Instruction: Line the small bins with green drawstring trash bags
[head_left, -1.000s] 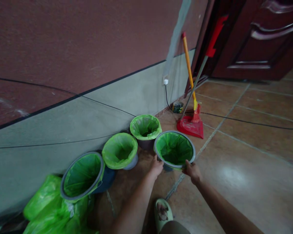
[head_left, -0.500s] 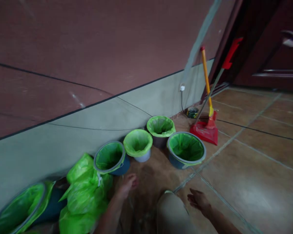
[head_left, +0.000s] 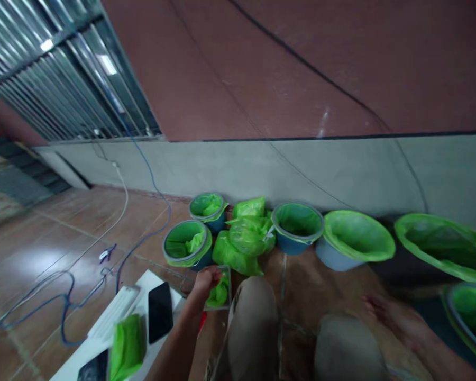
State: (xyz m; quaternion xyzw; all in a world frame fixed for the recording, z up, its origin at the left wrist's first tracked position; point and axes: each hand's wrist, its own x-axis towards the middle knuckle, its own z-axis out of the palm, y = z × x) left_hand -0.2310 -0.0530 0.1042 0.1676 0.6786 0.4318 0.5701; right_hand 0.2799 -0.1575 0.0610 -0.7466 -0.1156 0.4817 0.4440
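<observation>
I look down on a brown tiled floor (head_left: 55,248) running to a wall (head_left: 262,69), maroon above and grey below, with a ribbed metal shutter (head_left: 43,69) at far left. Along the wall stands a row of bins lined with green bags; the nearest to my left hand is a blue one (head_left: 184,243), and loose green bags (head_left: 244,235) are heaped beside it. Cables (head_left: 63,301) trail over the tiles at left. A white board (head_left: 103,330) near my knee carries a folded green bag and a black phone (head_left: 160,312). My left hand (head_left: 206,279) is curled on the rim of a small container (head_left: 219,291) holding green bags, on the floor by my knee. My right hand (head_left: 384,312) is blurred, low at right; I cannot tell its grip.
</observation>
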